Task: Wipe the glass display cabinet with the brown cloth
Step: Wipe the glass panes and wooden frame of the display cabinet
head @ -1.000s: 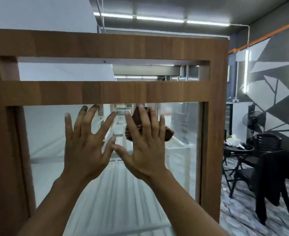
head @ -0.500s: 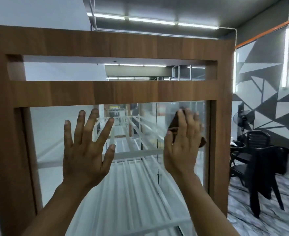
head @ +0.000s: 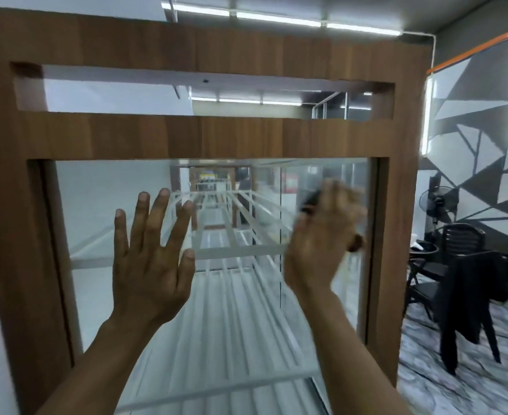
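Note:
The glass display cabinet (head: 186, 136) has a brown wooden frame, and its glass pane (head: 96, 211) fills the middle of the view. My left hand (head: 149, 262) lies flat on the glass with the fingers spread and holds nothing. My right hand (head: 321, 244) is blurred with motion near the pane's right edge and presses the brown cloth (head: 355, 243) against the glass. Only small parts of the cloth show past the fingers. White wire shelves (head: 234, 253) are visible inside the cabinet.
To the right of the cabinet stand black chairs (head: 462, 265) with a dark garment draped over one, a small round table (head: 423, 250) and a floor fan (head: 438, 202). The wall there has a grey and white geometric pattern. The floor is grey marble-patterned.
My right hand has swept the cloth from the middle of the pane to its right edge. The left hand has stayed flat on the glass. My view has shifted slightly left.

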